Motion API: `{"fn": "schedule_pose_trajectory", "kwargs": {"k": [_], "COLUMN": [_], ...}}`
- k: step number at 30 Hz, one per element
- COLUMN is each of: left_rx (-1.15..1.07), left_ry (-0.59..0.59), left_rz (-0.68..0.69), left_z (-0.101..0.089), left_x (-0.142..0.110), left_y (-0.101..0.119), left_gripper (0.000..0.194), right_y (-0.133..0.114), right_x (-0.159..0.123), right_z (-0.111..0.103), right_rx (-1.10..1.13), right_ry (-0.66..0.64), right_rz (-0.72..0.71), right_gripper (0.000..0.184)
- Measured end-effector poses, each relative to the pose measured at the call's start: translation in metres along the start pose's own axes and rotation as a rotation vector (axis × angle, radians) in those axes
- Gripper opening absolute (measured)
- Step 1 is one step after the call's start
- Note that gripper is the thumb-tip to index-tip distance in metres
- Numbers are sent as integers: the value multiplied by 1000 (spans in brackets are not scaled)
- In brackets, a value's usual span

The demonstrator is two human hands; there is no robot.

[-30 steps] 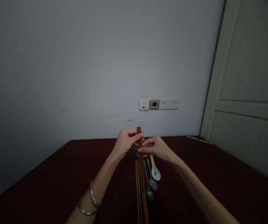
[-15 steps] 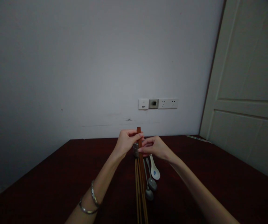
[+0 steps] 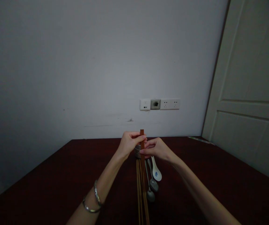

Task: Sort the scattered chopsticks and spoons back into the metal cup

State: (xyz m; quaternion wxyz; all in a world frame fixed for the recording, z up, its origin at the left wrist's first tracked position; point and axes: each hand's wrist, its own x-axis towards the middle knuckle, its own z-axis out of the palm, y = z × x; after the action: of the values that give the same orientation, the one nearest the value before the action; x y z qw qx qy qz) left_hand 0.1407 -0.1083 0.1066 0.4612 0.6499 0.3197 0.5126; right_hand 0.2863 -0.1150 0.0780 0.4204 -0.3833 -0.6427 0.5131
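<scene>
Brown chopsticks stand nearly upright between my hands. My left hand pinches them near the top end, and my right hand pinches them a little lower. Behind my fingers is a metal holder, partly hidden. Several lighter chopsticks lie lengthwise on the table below. To their right are two metal spoons, one with a small bowl and one slightly farther back. Beside these lies a white soup spoon with a blue mark.
The dark red table meets a pale wall at its back edge. Sockets and switches sit on the wall. A thin strip lies at the back right, close to a pale panelled door.
Both hands keep their pinch on the brown chopsticks, whose top ends look closer together now. The whole view has shifted slightly, so everything appears a little farther right.
</scene>
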Motion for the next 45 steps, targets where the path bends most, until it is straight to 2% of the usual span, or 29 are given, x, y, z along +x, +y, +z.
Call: {"fn": "schedule_pose_trajectory", "kwargs": {"k": [5, 8, 10, 13, 16, 19, 24, 32, 40, 43, 45], "left_rx": [-57, -96, -106, -102, -77, -37, 0, 42, 69, 49, 21], "left_ry": [7, 11, -2, -41, -74, -106, -161, -196, -214, -197, -178], "left_rz": [-33, -57, -64, -54, -33, 0, 30, 33, 62, 44, 38], "left_z": [1, 3, 5, 7, 8, 8, 8, 5, 4, 3, 2], "left_x": [0, -3, -5, -8, -10, -12, -13, -11, -13, -11, -10], "left_y": [1, 5, 8, 12, 15, 18, 19, 13, 11, 12, 14], "left_gripper": [24, 24, 24, 23, 22, 22, 23, 23, 21, 20, 21], "right_y": [-5, -15, -25, -41, -51, -53, -46, -44, -46, -45, -43], "right_x": [-3, -8, -14, -25, -32, -34, -28, -29, -33, -31, -28], "right_z": [0, -7, -15, -26, -27, -18, -7, -6, -5, -5, -6], "right_rx": [-31, -146, -225, -266, -259, -268, -313, -449, -501, -449, -314], "right_ry": [0, -56, -50, 92, 241, 258, 295, 300, 315, 297, 256], "right_rz": [6, -37, -80, -178, -335, -440, -521, -607, -621, -595, -513], "right_gripper": [34, 34, 34, 33, 33, 31, 25, 20, 21, 21, 28]}}
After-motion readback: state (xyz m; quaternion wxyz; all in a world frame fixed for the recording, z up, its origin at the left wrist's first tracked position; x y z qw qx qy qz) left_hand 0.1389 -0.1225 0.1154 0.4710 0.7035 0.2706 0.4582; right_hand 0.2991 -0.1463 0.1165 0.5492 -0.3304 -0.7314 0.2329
